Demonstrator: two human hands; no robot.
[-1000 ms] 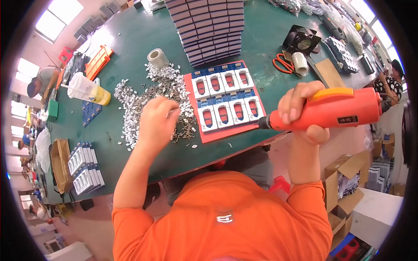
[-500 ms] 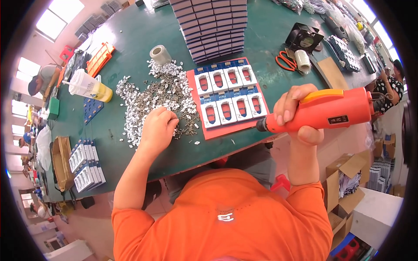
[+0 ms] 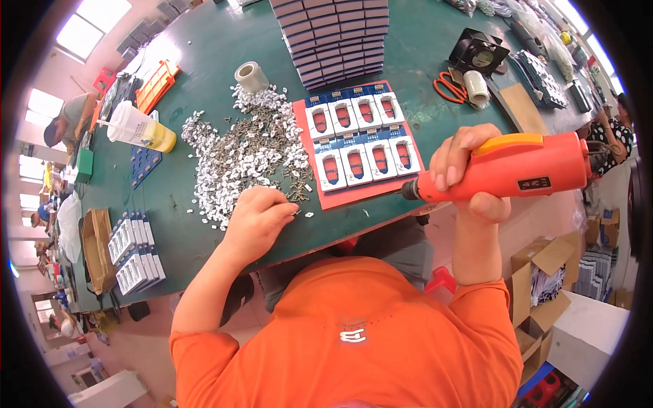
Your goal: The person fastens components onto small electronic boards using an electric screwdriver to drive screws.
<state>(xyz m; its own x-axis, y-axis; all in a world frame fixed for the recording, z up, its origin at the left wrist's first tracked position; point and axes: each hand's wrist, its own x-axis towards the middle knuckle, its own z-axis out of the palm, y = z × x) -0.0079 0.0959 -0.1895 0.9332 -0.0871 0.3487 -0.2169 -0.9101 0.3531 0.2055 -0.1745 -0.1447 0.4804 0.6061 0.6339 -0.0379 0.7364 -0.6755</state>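
My right hand (image 3: 469, 170) is wrapped round a red electric screwdriver (image 3: 530, 166) with a yellow lever, its black nose pointing left. Left of that nose, white plastic frames on blue circuit boards (image 3: 354, 166) lie in two rows on a red mat (image 3: 337, 198). My left hand (image 3: 257, 221) is closed in a pinch at the near edge of a pile of screws (image 3: 262, 146). A small screw (image 3: 296, 213) shows at its fingertips. Many small white plastic pieces (image 3: 214, 170) are mixed in with the pile.
Behind the mat rises a tall stack of boards (image 3: 333, 47). A tape roll (image 3: 252, 77) and a drink cup (image 3: 139, 129) stand beyond the pile. Orange scissors (image 3: 449, 87) and a black fan (image 3: 478, 56) lie far right. More white frames (image 3: 136, 253) sit at left.
My left hand has drawn back from the pile toward me and slightly right, with a small screw now visible at its fingertips. My right hand with the screwdriver has barely moved.
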